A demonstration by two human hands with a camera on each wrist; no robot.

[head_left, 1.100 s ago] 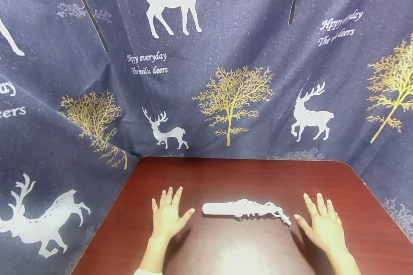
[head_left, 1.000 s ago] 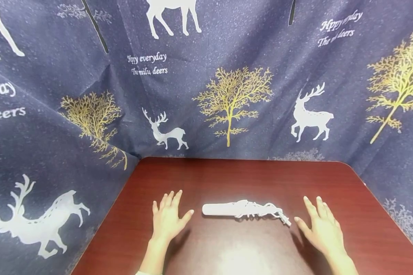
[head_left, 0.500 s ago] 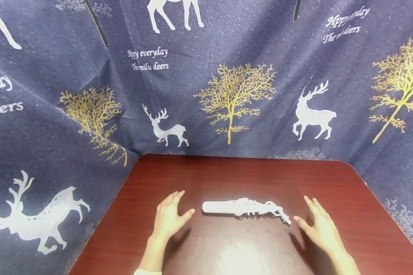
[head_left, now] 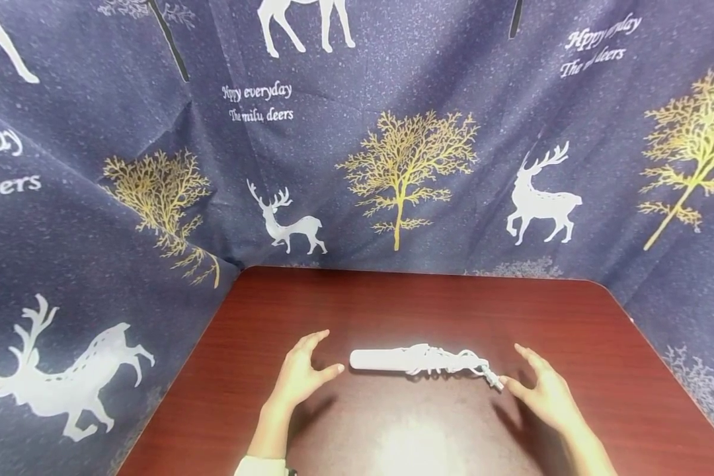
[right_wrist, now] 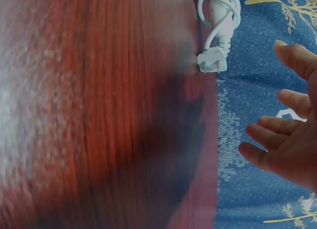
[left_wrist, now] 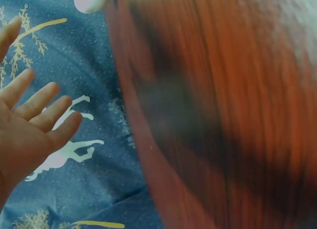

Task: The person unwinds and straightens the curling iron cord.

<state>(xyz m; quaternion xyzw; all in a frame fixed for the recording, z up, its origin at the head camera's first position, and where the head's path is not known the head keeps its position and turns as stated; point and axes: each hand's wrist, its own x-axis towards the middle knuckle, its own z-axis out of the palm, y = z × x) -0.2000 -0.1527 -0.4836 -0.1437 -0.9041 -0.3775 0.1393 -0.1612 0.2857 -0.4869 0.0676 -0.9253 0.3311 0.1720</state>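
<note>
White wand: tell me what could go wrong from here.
The cord stands out in loops at one end of the wand, so it might snag or unravel when lifted. The plug lies nearest the right grip, which could catch it and tug the cord. The wand's other end, rounded and smooth-looking, may slip.

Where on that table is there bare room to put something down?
The table has a wide bare band between the white corded appliance and the deer-print cloth. Another bare patch, bright with glare, lies nearer, between the forearms. It is crowded at the appliance's ends: the left hand is close to the smooth one, the right hand close to the plug.
</note>
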